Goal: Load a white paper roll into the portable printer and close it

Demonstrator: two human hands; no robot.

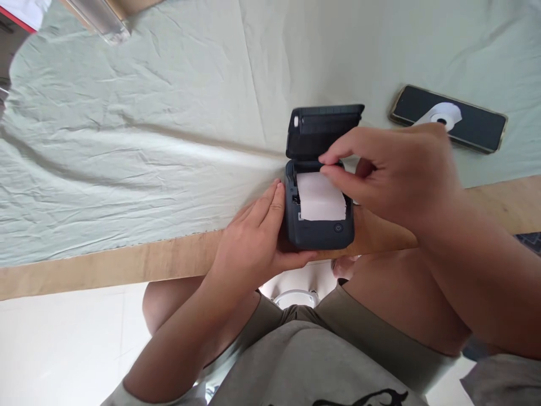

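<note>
A small dark portable label printer [319, 237] sits at the table's front edge with its lid [321, 129] raised. White label paper [321, 197] lies inside and reaches over the front of the compartment, above a round power button. My left hand [253, 231] braces the printer, fingers along its left side and thumb by its front edge. Over the compartment's upper right is my right hand [393, 169], its thumb and index fingertips close together but slightly apart, by the paper's top edge. Nothing shows between them; the other fingers are curled.
A phone [477, 121] lies at the right on the pale green cloth [190, 101], with a white paper piece with a dark-centred ring [443, 115] on it. The wooden table edge [127, 262] runs along the front. A clear plastic object [103, 22] is at upper left.
</note>
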